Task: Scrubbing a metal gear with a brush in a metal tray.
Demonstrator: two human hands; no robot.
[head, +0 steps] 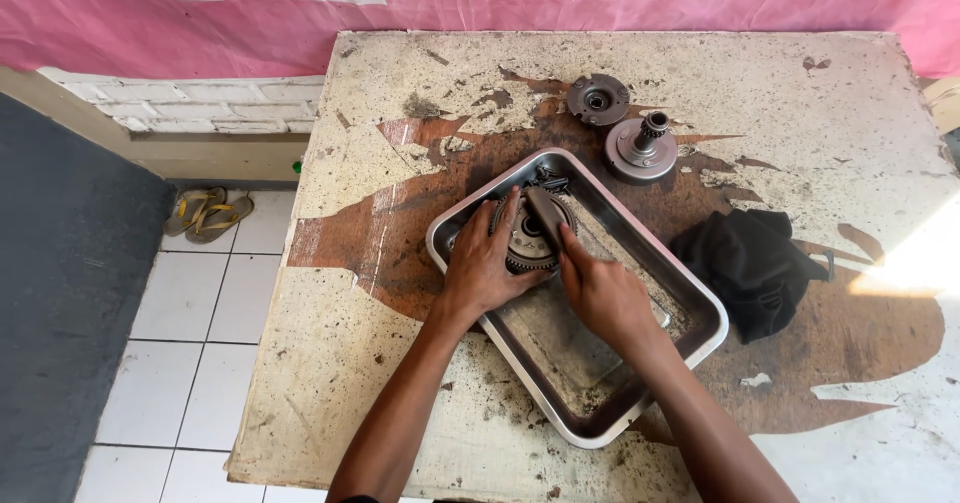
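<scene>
A worn, paint-flaked table (420, 383) carries a rectangular metal tray (600, 418) set at a slant near its middle. A black cloth (752, 268) lies just right of the tray. Inside the tray's far-left corner sits a toothed round gear assembly (527, 248); the left hand (483, 266) grasps its left rim, while the right hand (600, 288) presses a small tool, perhaps a brush (546, 211), onto it. Two round metal parts (622, 128) rest beyond.

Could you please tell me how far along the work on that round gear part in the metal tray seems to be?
Done: two round metal parts sit apart on the table. In hand: the left hand steadies the toothed gear assembly in the tray while the right hand works its top. Left: it is still grimy; the black cloth lies unused.
</scene>
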